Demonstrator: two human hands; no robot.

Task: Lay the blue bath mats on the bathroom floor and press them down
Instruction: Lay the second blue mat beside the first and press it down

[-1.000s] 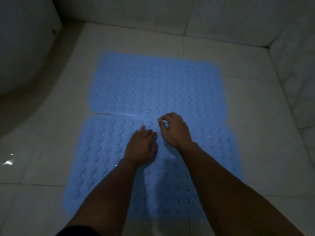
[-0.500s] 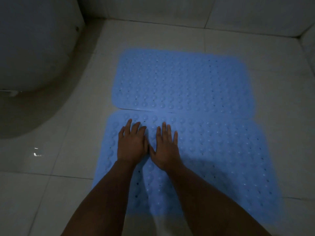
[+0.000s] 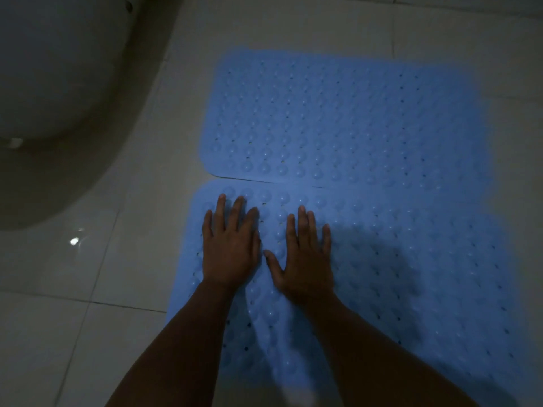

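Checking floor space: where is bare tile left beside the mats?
Bare tile runs between the toilet and the near mat, and beyond the far mat. Both hands, left and right, crowd the near mat's left end.

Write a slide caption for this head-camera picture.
Left hand and right hand press flat on the near blue mat, edge-to-edge with the far mat.

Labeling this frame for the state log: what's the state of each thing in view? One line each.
near mat: flat on the floor, both hands on its left part, far edge meeting the far mat.
far mat: flat on the floor, untouched.
left hand: palm down on the near mat, fingers straight.
right hand: palm down on the near mat, fingers straight, thumb spread.
tiled floor: glossy, showing a light reflection.
white fixture: standing at left, apart from both mats.
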